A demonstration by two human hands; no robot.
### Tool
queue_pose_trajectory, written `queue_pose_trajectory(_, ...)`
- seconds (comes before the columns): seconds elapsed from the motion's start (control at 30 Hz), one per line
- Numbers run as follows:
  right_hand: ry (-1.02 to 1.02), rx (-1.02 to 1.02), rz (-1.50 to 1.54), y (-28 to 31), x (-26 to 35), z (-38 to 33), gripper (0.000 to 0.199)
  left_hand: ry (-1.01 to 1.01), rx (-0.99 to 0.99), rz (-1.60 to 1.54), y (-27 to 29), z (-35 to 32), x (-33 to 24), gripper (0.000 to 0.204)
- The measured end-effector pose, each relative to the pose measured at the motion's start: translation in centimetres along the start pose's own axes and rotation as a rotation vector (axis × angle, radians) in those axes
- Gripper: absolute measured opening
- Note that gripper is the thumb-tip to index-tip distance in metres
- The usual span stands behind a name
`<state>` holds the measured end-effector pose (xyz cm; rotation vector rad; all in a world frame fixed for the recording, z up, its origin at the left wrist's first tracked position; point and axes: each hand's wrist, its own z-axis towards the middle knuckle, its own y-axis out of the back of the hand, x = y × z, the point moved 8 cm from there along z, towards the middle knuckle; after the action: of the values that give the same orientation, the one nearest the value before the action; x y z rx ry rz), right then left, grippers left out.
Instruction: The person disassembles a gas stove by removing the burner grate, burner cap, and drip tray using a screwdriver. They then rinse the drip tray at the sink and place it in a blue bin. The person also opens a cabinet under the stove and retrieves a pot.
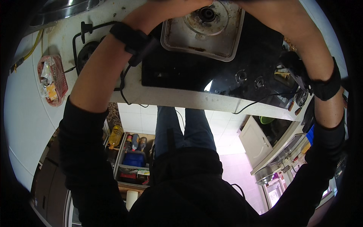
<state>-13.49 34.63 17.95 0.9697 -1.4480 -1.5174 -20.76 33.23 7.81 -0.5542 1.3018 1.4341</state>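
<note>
My left hand (181, 9) reaches over the far left edge of a square metal drip tray (200, 51), its fingers cut off by the upper edge. From the right my right hand (264, 11) comes to the tray's far right side, its fingers also out of sight. Stained and greasy, the tray sits on a black glass cooktop (181, 77) and has a round burner opening (207, 14) in its middle. Whether either hand holds anything cannot be seen. Black straps with devices circle my left wrist (130, 39) and right wrist (327, 87).
Two round knob fittings (249, 79) are on the cooktop's front. Orange-handled tools (295, 108) lie at the right counter edge, near a loose black cable (261, 100). A pink basket (56, 81) stands left. Below, an open drawer (130, 162) holds bottles; a cabinet door (257, 142) hangs open.
</note>
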Motion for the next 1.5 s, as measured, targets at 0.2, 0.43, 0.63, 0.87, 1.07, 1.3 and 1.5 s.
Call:
queue_pose_trajectory(0.2,0.109,-0.015,0.219,-0.1,0.1,0.5,0.038,0.063,-0.114,-0.007,0.0,-0.1,0.8,0.022)
queue_pose_trajectory(0.43,0.027,0.056,0.066,-1.0,-0.3,0.8,0.034,0.272,-0.009,0.093,-0.6,0.1,2.1,0.018)
queue_pose_trajectory(0.63,0.057,0.149,0.005,-0.5,0.5,0.5,0.026,-0.052,-0.021,-0.132,-0.9,0.3,-0.8,0.013)
queue_pose_trajectory(0.87,0.183,0.066,0.224,0.3,1.0,0.6,0.026,0.261,0.073,-0.142,-0.1,-0.4,2.4,0.012)
queue_pose_trajectory(1.07,-0.133,0.209,0.085,-1.7,-1.8,0.1,0.025,0.265,-0.072,-0.155,0.1,-0.3,2.6,0.019)
queue_pose_trajectory(1.3,0.141,-0.121,0.029,0.3,0.2,0.6,0.032,0.137,-0.061,-0.101,-0.6,0.2,1.3,0.029)
queue_pose_trajectory(1.5,-0.118,0.156,-0.048,-1.3,-1.7,0.1,0.026,0.111,-0.091,-0.039,-0.2,0.3,0.8,0.032)
